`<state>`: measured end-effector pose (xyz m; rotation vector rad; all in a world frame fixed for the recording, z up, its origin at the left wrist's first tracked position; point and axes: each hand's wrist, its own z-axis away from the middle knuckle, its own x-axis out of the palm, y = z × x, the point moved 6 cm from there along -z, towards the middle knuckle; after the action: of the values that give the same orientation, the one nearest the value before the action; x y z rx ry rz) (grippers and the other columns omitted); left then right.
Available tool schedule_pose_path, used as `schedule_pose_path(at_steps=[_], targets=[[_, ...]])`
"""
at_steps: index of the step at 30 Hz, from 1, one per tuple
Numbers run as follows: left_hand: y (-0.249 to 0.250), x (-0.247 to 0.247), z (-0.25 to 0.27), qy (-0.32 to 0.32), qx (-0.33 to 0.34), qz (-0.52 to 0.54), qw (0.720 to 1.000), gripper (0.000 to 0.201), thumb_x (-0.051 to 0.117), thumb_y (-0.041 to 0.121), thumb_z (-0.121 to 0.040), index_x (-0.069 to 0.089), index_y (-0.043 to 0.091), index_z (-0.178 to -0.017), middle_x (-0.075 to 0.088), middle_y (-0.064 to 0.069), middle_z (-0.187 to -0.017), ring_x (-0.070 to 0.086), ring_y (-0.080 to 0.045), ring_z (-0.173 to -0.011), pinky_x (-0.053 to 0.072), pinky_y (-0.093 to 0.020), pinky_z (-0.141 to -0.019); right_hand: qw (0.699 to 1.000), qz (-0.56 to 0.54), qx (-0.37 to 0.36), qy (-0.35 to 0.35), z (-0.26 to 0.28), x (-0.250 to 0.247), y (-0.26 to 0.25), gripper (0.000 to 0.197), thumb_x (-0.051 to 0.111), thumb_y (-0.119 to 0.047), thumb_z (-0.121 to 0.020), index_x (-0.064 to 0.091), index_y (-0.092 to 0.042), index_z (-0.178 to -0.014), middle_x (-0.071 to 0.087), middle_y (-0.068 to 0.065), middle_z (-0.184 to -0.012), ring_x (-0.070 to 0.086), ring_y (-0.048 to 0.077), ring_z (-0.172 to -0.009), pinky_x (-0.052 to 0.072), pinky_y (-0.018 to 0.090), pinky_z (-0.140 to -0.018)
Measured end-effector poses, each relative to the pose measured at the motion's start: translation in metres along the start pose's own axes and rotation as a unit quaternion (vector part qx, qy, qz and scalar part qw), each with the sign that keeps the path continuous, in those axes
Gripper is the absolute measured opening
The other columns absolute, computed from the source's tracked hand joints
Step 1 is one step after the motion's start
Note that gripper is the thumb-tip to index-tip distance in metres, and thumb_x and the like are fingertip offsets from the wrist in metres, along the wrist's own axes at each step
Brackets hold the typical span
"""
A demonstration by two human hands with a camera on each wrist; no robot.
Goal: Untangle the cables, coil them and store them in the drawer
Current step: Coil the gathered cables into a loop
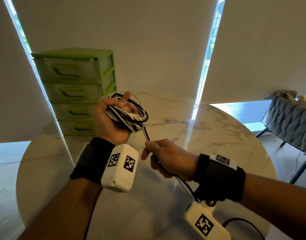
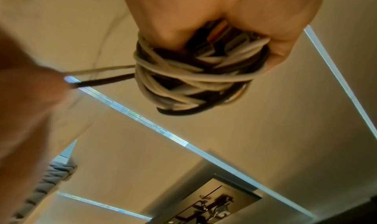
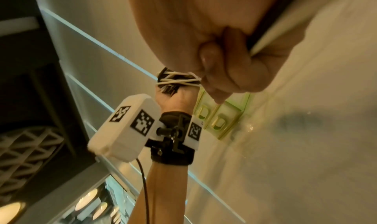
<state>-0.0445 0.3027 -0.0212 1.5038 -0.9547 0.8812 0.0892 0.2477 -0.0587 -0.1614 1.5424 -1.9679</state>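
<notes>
While left hand (image 1: 112, 118) clasps coil (image 1: 129, 116), right hand (image 1: 167, 160) pinches strands (image 1: 146, 134).

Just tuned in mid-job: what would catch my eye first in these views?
The bundle of black and white cables wound around the raised left hand, above the round marble table. A black and a white strand run from it down into the right hand, whose fingers curl round them. Behind stands a green drawer unit, all four drawers shut.

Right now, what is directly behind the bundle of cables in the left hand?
Behind the cable bundle stands the green drawer unit, its four drawers closed. The left hand covers part of the lower drawers; their contents cannot be seen.
</notes>
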Motion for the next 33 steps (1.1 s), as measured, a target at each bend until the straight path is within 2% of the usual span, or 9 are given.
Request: schedule_pose_path(at_steps=[4,8,11,16,20,23,26,29,33], targets=[[0.0,-0.001,0.0,0.025,0.011,-0.036,0.999,0.041,0.041,0.019,-0.09,0.051,-0.009,-0.119,0.045,0.007,-0.054,0.044,-0.006,-0.048,0.048,-0.02,-0.068,0.989,0.149,-0.017,0.002,0.011,-0.003,-0.005,0.041,0.032,-0.037,-0.104,0.063,-0.012,-0.094,0.051,-0.003,-0.064,0.043,0.004,-0.043,0.038,0.016,-0.047],[0.003,0.0,-0.003,0.035,0.051,-0.121,0.991,0.034,0.043,0.014,-0.09,0.051,-0.005,-0.118,0.046,0.004,-0.053,0.045,-0.009,-0.047,0.047,-0.02,-0.067,0.944,0.324,-0.059,-0.037,0.033,0.005,-0.014,0.032,0.032,-0.02,-0.105,0.062,-0.009,-0.109,0.044,-0.015,-0.07,0.048,-0.003,-0.054,0.037,0.001,-0.052],[0.005,-0.005,-0.006,0.03,0.073,-0.215,0.973,0.042,0.057,0.015,-0.077,0.056,-0.003,-0.116,0.05,0.002,-0.057,0.048,-0.013,-0.049,0.051,-0.024,-0.063,0.922,0.374,-0.075,-0.062,0.05,0.004,-0.023,0.029,0.035,-0.024,-0.103,0.062,-0.014,-0.107,0.049,-0.015,-0.07,0.05,-0.002,-0.06,0.039,0.007,-0.058],[-0.015,-0.005,-0.004,-0.016,0.05,-0.384,0.922,0.031,0.065,0.014,-0.069,0.066,0.006,-0.099,0.053,-0.004,-0.056,0.053,-0.017,-0.05,0.051,-0.03,-0.061,0.863,0.474,-0.175,-0.005,0.067,-0.018,-0.074,0.025,0.051,-0.036,-0.097,0.053,-0.033,-0.071,0.057,-0.009,-0.065,0.052,0.005,-0.058,0.04,0.015,-0.056],[-0.032,0.01,0.01,-0.084,0.002,-0.427,0.9,0.012,0.065,0.015,-0.083,0.061,0.006,-0.076,0.058,-0.004,-0.054,0.057,-0.016,-0.048,0.05,-0.029,-0.053,0.832,0.483,-0.265,0.06,0.064,-0.039,-0.118,0.011,0.062,-0.035,-0.091,0.07,-0.029,-0.087,0.066,-0.012,-0.074,0.06,0.005,-0.066,0.05,0.016,-0.063],[-0.055,0.011,0.019,-0.099,-0.112,-0.378,0.914,0.029,0.041,0.018,-0.099,0.058,0.003,-0.081,0.054,-0.003,-0.051,0.054,-0.015,-0.044,0.049,-0.03,-0.056,0.814,0.492,-0.3,0.075,0.05,-0.047,-0.133,0.017,0.065,-0.035,-0.087,0.072,-0.022,-0.095,0.069,-0.012,-0.084,0.065,0.005,-0.076,0.056,0.028,-0.075],[-0.07,0.015,0.028,-0.103,-0.228,-0.311,0.917,0.048,0.033,0.037,-0.1,0.057,-0.004,-0.104,0.048,-0.003,-0.05,0.047,-0.012,-0.041,0.047,-0.023,-0.049,0.813,0.471,-0.331,0.083,0.04,-0.051,-0.14,0.015,0.071,-0.033,-0.083,0.071,-0.02,-0.091,0.069,-0.011,-0.081,0.065,0.005,-0.075,0.056,0.027,-0.074],[-0.076,0.02,0.033,-0.127,-0.257,-0.287,0.914,0.072,0.04,0.06,-0.083,0.055,-0.004,-0.111,0.05,-0.003,-0.05,0.046,-0.01,-0.041,0.044,-0.021,-0.051,0.815,0.452,-0.347,0.106,0.03,-0.057,-0.144,0.026,0.076,-0.035,-0.079,0.067,-0.021,-0.098,0.065,-0.006,-0.073,0.059,0.005,-0.065,0.05,0.023,-0.063],[-0.07,0.023,0.026,-0.156,-0.23,-0.255,0.926,0.109,0.029,0.086,-0.063,0.055,-0.007,-0.115,0.057,-0.005,-0.056,0.046,-0.008,-0.042,0.035,-0.021,-0.053,0.832,0.438,-0.323,0.107,0.012,-0.062,-0.145,0.048,0.079,-0.044,-0.071,0.062,-0.03,-0.114,0.063,-0.004,-0.072,0.06,0.016,-0.07,0.048,0.032,-0.073]])
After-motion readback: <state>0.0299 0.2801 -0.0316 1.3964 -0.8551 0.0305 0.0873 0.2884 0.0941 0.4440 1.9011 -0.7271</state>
